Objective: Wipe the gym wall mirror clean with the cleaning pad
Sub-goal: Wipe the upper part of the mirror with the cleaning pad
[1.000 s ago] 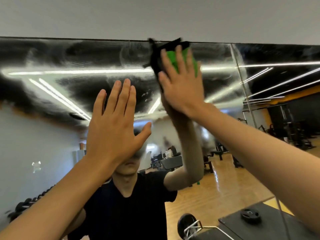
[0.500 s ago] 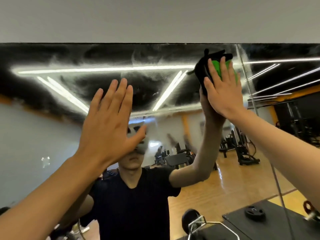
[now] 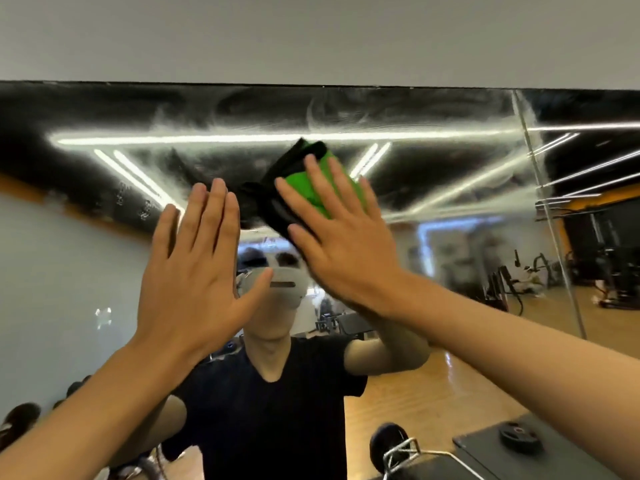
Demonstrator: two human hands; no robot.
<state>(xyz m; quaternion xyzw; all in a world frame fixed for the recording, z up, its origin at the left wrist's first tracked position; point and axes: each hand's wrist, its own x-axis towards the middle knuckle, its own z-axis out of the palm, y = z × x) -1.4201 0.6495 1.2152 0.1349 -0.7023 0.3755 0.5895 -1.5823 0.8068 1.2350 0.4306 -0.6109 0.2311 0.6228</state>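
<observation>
No readable text, label, brand or number anywhere near my hands: none on cleaning pad [image 3: 311, 188], none on mirror [image 3: 450, 161], none in reflected gym.

Open mirror [image 3: 450, 174] glass is being left free to the right of the cleaning pad [image 3: 308, 188], up to the vertical seam [image 3: 540, 202]. Leftward passage is being blocked by the left hand [image 3: 197, 268], laid flat just beside the pad.

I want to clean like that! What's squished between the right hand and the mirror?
The green-and-black cleaning pad lies flat under the right hand, pressed against the mirror, as the head view shows.
</observation>
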